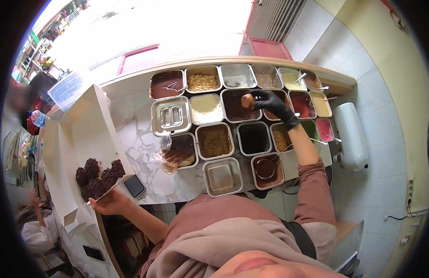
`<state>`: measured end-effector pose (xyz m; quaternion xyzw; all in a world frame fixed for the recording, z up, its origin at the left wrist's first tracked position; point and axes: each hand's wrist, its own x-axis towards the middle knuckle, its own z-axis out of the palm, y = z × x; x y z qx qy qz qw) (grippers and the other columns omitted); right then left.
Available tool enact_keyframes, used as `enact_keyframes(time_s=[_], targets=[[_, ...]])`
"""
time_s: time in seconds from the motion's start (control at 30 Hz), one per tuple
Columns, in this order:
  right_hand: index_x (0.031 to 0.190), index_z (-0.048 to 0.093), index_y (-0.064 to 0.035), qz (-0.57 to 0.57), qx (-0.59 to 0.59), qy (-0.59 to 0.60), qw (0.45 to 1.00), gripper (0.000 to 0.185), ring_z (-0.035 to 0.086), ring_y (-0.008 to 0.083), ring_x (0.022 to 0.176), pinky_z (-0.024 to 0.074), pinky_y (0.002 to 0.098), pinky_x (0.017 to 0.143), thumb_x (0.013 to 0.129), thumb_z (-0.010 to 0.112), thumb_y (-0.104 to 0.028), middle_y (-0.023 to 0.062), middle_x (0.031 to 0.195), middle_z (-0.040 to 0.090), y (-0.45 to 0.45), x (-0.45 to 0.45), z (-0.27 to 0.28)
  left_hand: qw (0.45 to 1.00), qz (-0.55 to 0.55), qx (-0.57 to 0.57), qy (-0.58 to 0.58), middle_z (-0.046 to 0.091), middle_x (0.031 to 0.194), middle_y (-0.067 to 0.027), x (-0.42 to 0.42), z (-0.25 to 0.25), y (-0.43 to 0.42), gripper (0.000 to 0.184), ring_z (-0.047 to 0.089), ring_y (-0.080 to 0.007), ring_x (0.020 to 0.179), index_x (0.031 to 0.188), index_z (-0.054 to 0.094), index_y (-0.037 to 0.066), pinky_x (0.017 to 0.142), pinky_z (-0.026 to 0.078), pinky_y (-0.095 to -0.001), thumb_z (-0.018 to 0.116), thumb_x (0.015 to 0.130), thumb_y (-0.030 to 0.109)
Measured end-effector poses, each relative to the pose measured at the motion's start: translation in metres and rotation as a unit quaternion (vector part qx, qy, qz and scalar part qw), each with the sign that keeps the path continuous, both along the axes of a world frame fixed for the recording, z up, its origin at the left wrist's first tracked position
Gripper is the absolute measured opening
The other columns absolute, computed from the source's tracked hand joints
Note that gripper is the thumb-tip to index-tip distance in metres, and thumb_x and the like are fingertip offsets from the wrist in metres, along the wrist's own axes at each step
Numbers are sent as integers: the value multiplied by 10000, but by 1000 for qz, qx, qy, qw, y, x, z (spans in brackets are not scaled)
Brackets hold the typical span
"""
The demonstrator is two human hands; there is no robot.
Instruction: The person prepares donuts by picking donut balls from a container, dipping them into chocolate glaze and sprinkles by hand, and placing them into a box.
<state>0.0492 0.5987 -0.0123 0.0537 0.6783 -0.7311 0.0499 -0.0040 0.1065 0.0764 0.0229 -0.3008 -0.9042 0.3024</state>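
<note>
Round brown pastry ball [247, 101] was held in the black-gloved right hand [274, 104], pinched by the fingers above a rectangular metal tray of dark brown sprinkles [235, 112]. Whether the ball was touched by the sprinkles could not be told.

A bare left hand [113, 202] was placed at the near end of a long, open white cardboard box [90, 125], with the fingers closed on its edge. Several lumpy, dark-sprinkled pieces [99, 180] were contained in that end of the box, close to the left hand. A dark-screened phone [134, 186] was laid on the white, grey-veined marble tabletop [135, 125], just beside the box.

The tray was surrounded by other metal containers: a tray of pale cream-coloured filling [206, 108] was set to its left, a tray of white contents [238, 76] behind it, and a tray of very dark contents [254, 139] in front.
</note>
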Motion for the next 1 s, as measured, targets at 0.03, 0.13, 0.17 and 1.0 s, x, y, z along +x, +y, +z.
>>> enact_keyframes(time_s=[0.03, 0.13, 0.17, 1.0], targets=[[994, 531, -3, 26, 72, -1, 997, 350, 548, 150, 810, 447, 281, 719, 661, 613, -71, 60, 905, 578, -4, -13, -17, 1000, -1, -4, 4, 446, 1115, -204, 1, 0, -1, 479, 441, -311, 1031, 1102, 383, -94, 907, 335, -409, 468, 736, 204], [923, 574, -1, 119, 453, 9, 883, 373, 560, 220, 833, 439, 272, 754, 583, 658, -128, 130, 927, 575, -33, -45, -34, 998, 53, -5, -25, 457, 1102, -198, 1, 0, -5, 479, 454, -303, 1016, 1096, 388, -93, 899, 346, -400, 472, 731, 207], [875, 596, -15, 126, 502, 48, 855, 341, 559, 267, 830, 444, 290, 749, 574, 657, -164, 169, 900, 567, -33, -51, -63, 998, 52, -4, -23, 459, 1099, -198, 2, -2, -7, 479, 455, -305, 1015, 1094, 390, -93, 897, 348, -401, 473, 730, 207], [901, 567, 18, 118, 317, -127, 932, 266, 536, 89, 706, 442, 241, 651, 644, 602, -40, 47, 796, 601, -25, -52, -70, 1000, 13, -5, -12, 450, 1105, -213, -3, -3, -8, 472, 444, -317, 1027, 1088, 388, -103, 901, 342, -425, 477, 732, 195]])
